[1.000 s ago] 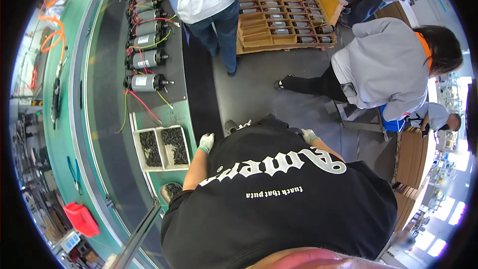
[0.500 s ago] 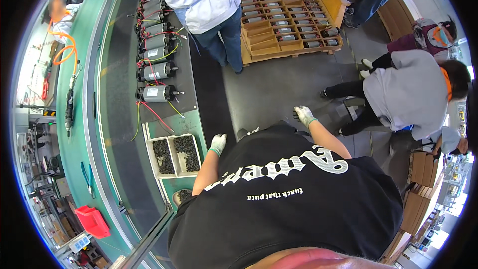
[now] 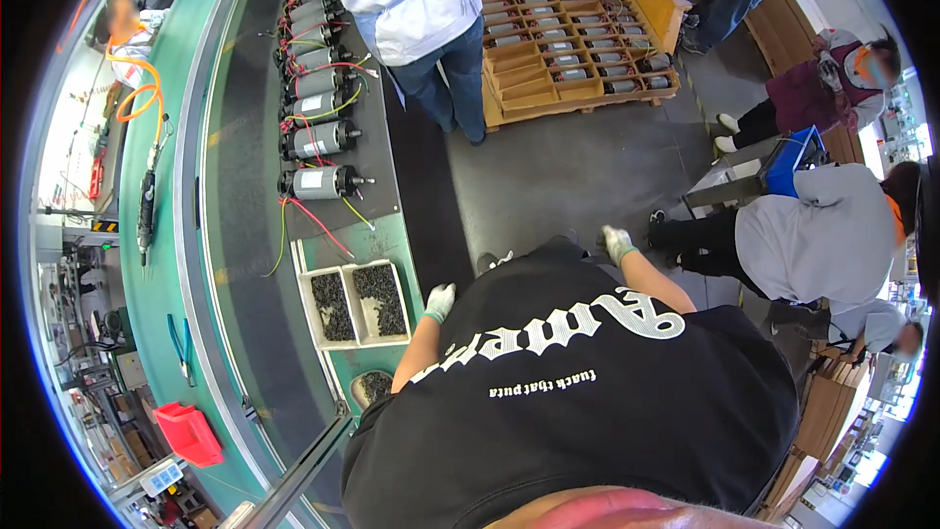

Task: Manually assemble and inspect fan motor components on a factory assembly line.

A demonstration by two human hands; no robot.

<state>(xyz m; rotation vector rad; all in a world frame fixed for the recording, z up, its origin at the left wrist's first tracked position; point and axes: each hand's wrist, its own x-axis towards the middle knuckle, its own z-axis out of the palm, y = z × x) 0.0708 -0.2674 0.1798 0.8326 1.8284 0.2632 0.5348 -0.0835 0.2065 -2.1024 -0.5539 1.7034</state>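
Observation:
My left hand [image 3: 441, 302], in a white glove, hangs beside the bench edge with its fingers curled in and nothing visible in them. Closest to it is a white two-part bin [image 3: 354, 306] filled with small dark parts. My right hand [image 3: 617, 243], also gloved, is held out over the floor at my right, its fingers loosely apart and slightly blurred. It touches nothing. Beyond the bin, several grey cylindrical motors [image 3: 318, 181] with red, yellow and green wires lie in a row on the dark bench mat.
A pallet of motors in cardboard dividers [image 3: 529, 88] lies ahead, with a person in a white coat [image 3: 406, 0] before it. Another person, in grey [image 3: 808, 235], stands at right near a blue-topped cart [image 3: 791, 162]. A power screwdriver [image 3: 147, 211] hangs left, above a red bin [image 3: 186, 434].
My right hand has swung slightly right and down. The person in grey has shifted right and down, uncovering the blue-topped cart. The bench and motors sit slightly further right in view.

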